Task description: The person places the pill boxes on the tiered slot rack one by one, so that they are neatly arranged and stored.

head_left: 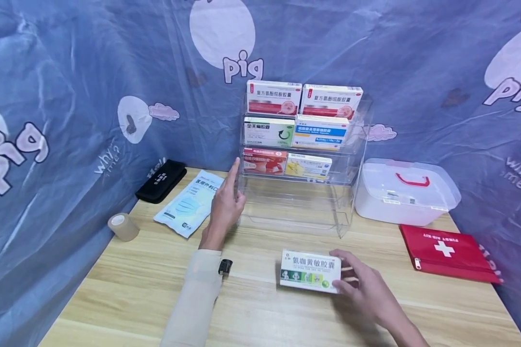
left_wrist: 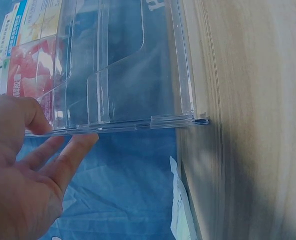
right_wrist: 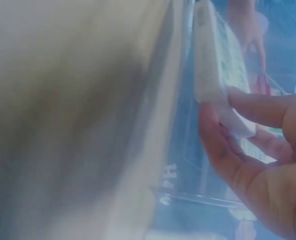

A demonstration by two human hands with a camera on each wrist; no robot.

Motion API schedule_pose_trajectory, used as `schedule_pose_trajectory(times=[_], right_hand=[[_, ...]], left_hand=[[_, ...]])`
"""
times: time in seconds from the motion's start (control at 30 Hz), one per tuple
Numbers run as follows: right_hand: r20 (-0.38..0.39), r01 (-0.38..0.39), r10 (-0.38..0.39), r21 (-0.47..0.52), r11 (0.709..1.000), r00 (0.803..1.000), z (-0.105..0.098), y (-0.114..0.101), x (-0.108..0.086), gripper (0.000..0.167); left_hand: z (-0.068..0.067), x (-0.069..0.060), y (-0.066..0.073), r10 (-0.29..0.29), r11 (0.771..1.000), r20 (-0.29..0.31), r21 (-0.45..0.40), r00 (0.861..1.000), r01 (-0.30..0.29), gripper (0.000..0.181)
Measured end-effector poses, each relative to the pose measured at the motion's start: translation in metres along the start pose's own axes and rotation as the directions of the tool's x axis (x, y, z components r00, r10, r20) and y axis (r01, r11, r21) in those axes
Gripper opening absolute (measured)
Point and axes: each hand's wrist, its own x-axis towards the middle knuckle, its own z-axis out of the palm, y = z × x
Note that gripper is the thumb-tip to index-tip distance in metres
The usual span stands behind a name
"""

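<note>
My right hand [head_left: 369, 286] holds a white and green medicine box [head_left: 309, 270] by its right end, thumb on the printed face and fingers behind. In the right wrist view that box [right_wrist: 220, 65] is tilted and held clear of the wooden surface. At the left edge of a clear plastic display rack [head_left: 293, 205], my left hand [head_left: 226, 205] grips the side panel, with the thumb [left_wrist: 35, 117] on one side and fingers on the other. On the rack's upper tiers stand several medicine boxes, among them a red box [head_left: 265, 162] and a yellow-white box [head_left: 308, 166]. Its lowest tier bears no box.
Left of the rack lie a mask packet [head_left: 188, 205], a black zip case [head_left: 161, 181] and a tan tape roll [head_left: 123, 227]. To the right are a lidded translucent case [head_left: 408, 193] and a red first aid pouch [head_left: 451, 255]. A blue printed cloth [head_left: 91, 72] hangs behind the table.
</note>
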Motion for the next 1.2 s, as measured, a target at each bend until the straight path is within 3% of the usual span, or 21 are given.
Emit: schedule_pose_trajectory(times=[0.13, 0.27, 0.4, 0.6, 0.77, 0.9, 1.2], right_hand=[[-0.100, 0.074, -0.076, -0.022, 0.997, 0.992, -0.010, -0.006, 0.019, 0.066], [-0.207, 0.147, -0.152, -0.038, 0.988, 0.967, -0.020, -0.012, 0.040, 0.068], [-0.307, 0.225, -0.235, -0.069, 0.972, 0.922, -0.028, -0.017, 0.063, 0.068], [-0.427, 0.317, -0.343, -0.134, 0.939, 0.837, -0.029, -0.023, 0.102, 0.068], [-0.475, 0.352, -0.382, -0.155, 0.923, 0.793, -0.018, -0.022, 0.135, 0.068], [-0.473, 0.351, -0.412, -0.215, 0.911, 0.779, -0.007, -0.019, 0.153, 0.065], [-0.456, 0.358, -0.420, -0.218, 0.908, 0.785, 0.018, -0.015, 0.174, 0.064]], left_hand=[[0.000, 0.000, -0.001, -0.004, 1.000, 0.002, -0.003, 1.000, 0.004, 0.103], [0.000, -0.001, -0.001, -0.001, 1.000, 0.009, -0.006, 1.000, 0.001, 0.103], [0.001, -0.001, -0.001, 0.013, 1.000, 0.004, -0.007, 1.000, -0.013, 0.102], [0.000, 0.000, 0.000, 0.007, 1.000, 0.001, -0.001, 1.000, -0.007, 0.104], [0.000, -0.001, 0.001, -0.006, 1.000, 0.002, -0.004, 1.000, 0.006, 0.104], [0.001, -0.001, 0.001, -0.011, 1.000, 0.012, -0.011, 1.000, 0.011, 0.106], [0.001, 0.001, -0.001, 0.025, 1.000, -0.011, 0.004, 1.000, -0.025, 0.103]])
